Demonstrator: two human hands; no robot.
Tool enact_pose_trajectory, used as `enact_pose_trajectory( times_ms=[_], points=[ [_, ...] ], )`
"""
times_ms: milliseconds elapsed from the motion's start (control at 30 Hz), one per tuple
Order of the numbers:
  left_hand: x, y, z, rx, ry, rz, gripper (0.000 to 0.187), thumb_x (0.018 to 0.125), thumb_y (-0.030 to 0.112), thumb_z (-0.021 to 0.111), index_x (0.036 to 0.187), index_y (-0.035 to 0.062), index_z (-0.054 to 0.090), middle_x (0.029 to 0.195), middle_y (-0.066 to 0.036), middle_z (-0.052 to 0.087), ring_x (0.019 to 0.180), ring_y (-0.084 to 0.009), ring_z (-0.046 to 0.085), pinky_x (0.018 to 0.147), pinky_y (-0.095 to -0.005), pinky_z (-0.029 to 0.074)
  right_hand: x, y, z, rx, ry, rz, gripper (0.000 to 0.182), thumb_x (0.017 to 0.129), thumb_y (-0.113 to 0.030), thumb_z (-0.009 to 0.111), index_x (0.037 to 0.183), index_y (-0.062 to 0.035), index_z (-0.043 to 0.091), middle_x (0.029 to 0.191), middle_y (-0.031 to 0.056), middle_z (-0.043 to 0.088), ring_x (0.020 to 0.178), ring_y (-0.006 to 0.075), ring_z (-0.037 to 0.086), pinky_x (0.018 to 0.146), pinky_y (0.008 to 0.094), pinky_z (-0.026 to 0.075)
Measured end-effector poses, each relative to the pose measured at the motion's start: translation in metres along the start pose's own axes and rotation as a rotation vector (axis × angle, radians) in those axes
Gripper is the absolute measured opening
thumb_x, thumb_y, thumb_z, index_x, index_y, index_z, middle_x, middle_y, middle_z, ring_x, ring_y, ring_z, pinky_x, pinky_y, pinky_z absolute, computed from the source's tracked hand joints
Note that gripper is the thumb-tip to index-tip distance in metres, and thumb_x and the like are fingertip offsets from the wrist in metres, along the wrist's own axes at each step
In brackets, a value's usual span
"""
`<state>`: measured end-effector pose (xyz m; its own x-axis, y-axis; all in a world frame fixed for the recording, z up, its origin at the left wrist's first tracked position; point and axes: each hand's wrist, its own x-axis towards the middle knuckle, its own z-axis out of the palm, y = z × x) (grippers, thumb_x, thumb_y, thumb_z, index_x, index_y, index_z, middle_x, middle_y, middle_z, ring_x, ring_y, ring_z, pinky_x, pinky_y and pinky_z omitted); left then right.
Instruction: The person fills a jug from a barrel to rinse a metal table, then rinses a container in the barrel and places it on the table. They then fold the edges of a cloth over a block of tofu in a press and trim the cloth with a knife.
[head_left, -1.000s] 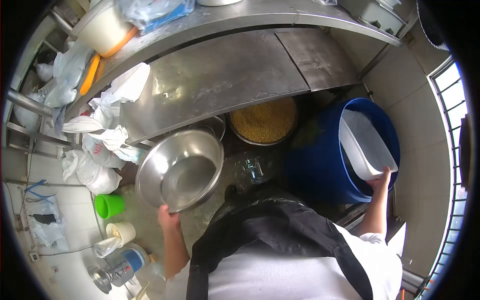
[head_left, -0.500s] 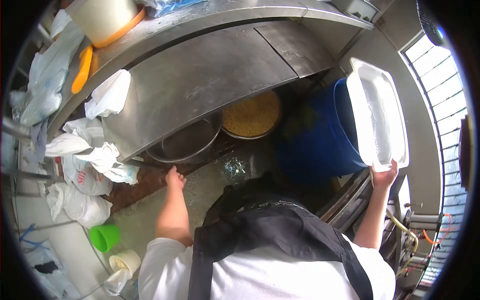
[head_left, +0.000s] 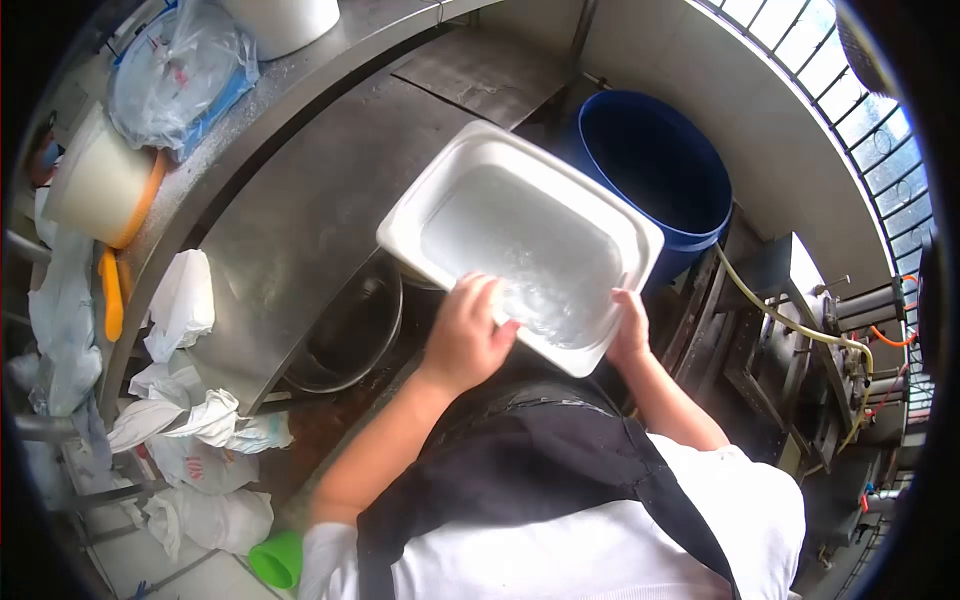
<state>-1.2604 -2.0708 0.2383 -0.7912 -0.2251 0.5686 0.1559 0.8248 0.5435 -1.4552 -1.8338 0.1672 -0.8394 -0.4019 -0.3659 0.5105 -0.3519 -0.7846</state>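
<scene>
A white rectangular tray (head_left: pixel 440 262) with what looks like clear water in it is held tilted in front of my body. My left hand (head_left: pixel 465 335) is at its near edge, with the fingers bent over the rim. The right-hand end of the tray is gripped by my right hand (head_left: pixel 628 325), thumb on top of the rim. Beyond the tray stands a large blue barrel (head_left: pixel 690 238). A metal bowl (head_left: pixel 350 335) lies below and left of the tray, partly under the steel table (head_left: pixel 300 190).
On the upper shelf (head_left: pixel 230 120) are a white tub with an orange rim (head_left: pixel 100 185) and a plastic-covered container (head_left: pixel 180 80). White cloths (head_left: pixel 182 305) and bags hang at the left. A green cup (head_left: pixel 276 560) is low left; a hose (head_left: pixel 790 322) runs at the right.
The tray has come from the far right to the front of my body. My left hand has risen to its near edge. The view has shifted, showing more of the barrel's opening.
</scene>
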Motion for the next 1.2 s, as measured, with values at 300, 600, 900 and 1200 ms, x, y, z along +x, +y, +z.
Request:
enact_pose_trajectory(
  times_ms=[300, 600, 900, 1200],
  points=[
    [0.043, -0.146, 0.06, 0.613, -0.278, -0.851, 0.101, 0.104, 0.064, 0.049, 0.169, -0.0036, 0.01, 0.176, -0.031, -0.001, 0.162, -0.0504, -0.004, 0.128, -0.0684, -0.001, 0.016, 0.041, 0.067, -0.109, -0.292, 0.087, 0.059, 0.087, -0.015, 0.065, 0.144, -0.0049, 0.053, 0.121, 0.0072, 0.063, 0.11, 0.0208, 0.06, 0.098, 0.0403, 0.051],
    [0.01, -0.17, 0.057, 0.638, -0.559, -0.489, 0.096, 0.104, 0.067, 0.045, 0.171, 0.0068, 0.013, 0.176, -0.029, 0.004, 0.164, -0.0455, -0.001, 0.129, -0.065, 0.001, 0.034, 0.028, 0.058, -0.111, -0.374, 0.279, 0.061, 0.087, -0.015, 0.065, 0.147, -0.007, 0.055, 0.117, 0.006, 0.061, 0.106, 0.0209, 0.058, 0.098, 0.0396, 0.051],
    [0.062, -0.119, 0.151, 0.685, -0.46, -0.451, 0.09, 0.096, 0.057, 0.062, 0.162, 0.001, 0.036, 0.168, -0.033, 0.024, 0.157, -0.054, 0.015, 0.126, -0.0707, 0.01, 0.07, 0.032, 0.059, -0.085, -0.452, 0.363, 0.066, 0.089, -0.017, 0.066, 0.152, -0.0086, 0.051, 0.126, 0.0098, 0.062, 0.116, 0.0241, 0.059, 0.099, 0.0405, 0.05],
    [0.068, -0.195, 0.036, 0.852, -0.411, -0.412, 0.075, 0.097, 0.049, 0.066, 0.155, 0.0061, 0.047, 0.158, -0.028, 0.041, 0.149, -0.0503, 0.034, 0.127, -0.057, 0.025, 0.073, 0.012, 0.016, -0.023, -0.36, 0.345, 0.052, 0.088, -0.014, 0.064, 0.138, -0.0042, 0.056, 0.115, 0.0084, 0.06, 0.107, 0.0233, 0.059, 0.094, 0.0416, 0.052]
  ],
)
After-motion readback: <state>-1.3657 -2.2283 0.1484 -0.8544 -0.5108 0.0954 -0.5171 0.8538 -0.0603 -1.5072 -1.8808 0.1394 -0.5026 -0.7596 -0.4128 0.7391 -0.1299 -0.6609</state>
